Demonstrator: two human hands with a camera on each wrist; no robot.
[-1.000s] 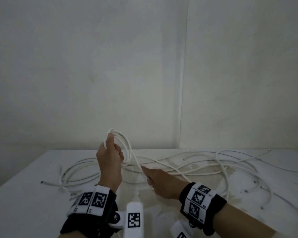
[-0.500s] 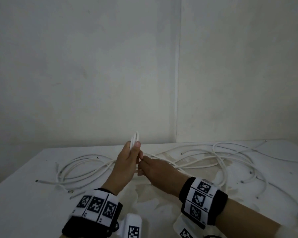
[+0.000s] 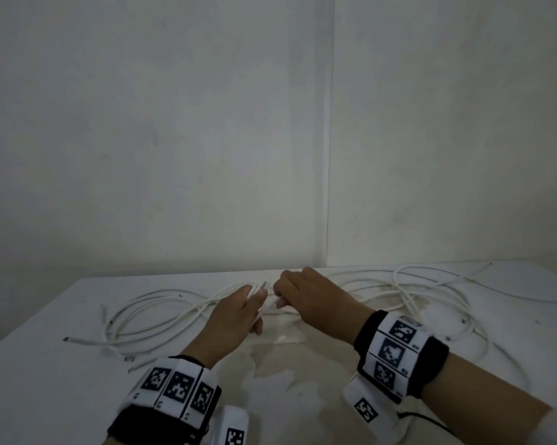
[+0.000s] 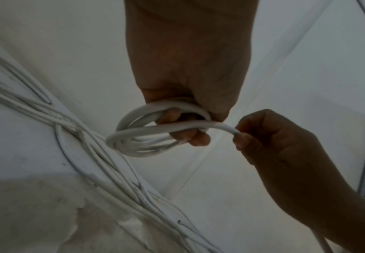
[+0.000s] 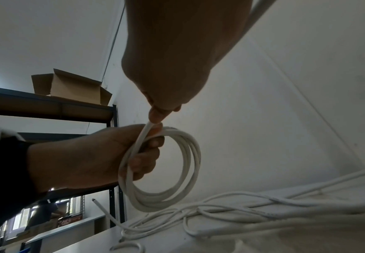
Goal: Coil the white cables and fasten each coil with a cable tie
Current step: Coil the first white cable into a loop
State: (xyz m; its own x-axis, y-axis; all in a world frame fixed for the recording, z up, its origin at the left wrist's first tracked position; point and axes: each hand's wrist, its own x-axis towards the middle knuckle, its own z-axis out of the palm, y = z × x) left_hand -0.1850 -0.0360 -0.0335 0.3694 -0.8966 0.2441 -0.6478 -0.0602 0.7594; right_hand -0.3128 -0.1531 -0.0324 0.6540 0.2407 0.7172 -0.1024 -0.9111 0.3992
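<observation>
Fingers of the left hand [image 5: 86, 154] are curling round a small coil of white cable [image 5: 168, 171], gripping it above the table [image 3: 45, 364]. Right hand [image 4: 285, 154] is pinching the cable's free strand [image 4: 220, 127] just beside those fingers, loose cables [image 3: 148, 319] lying below them.

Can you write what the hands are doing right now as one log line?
left hand: holds coil | right hand: pinches cable strand | loose cables: on table | tie: unseen

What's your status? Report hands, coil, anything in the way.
Left hand grips the coil. Right hand pinches the cable's running strand. No tie visible. Loose cables spread across the table.
</observation>
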